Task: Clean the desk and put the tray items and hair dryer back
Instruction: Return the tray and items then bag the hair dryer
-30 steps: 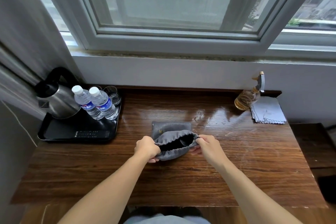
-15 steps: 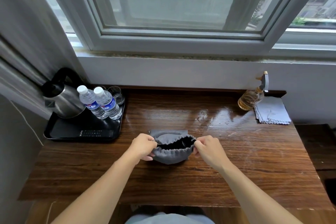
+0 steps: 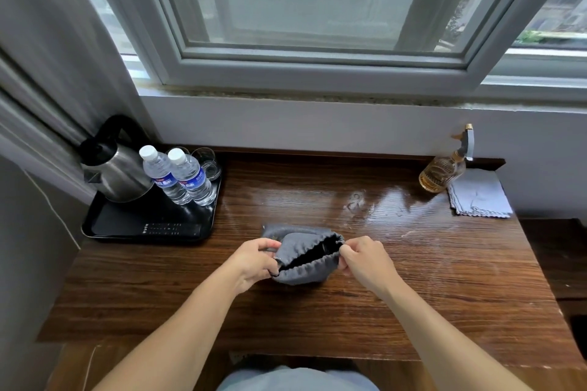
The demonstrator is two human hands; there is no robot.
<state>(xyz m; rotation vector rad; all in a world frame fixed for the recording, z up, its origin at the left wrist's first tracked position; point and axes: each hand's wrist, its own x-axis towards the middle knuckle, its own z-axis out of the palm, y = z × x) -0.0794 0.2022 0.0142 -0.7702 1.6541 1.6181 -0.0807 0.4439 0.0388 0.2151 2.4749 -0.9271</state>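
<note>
Mid-surface [image 3: 428, 279], the left-hand grip [image 3: 254, 259] and right-hand grip [image 3: 365, 260] each pinched the grey drawstring pouch [image 3: 301, 273] by its rim, mouth half open; cinching it shut seemed next, then stowing it.

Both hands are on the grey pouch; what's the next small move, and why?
Probably draw the hands apart to cinch the grey pouch shut. The left hand and right hand each pinch one end of its gathered rim, the mouth gapes open with something dark inside, and the pouch rests on the desk.
</note>
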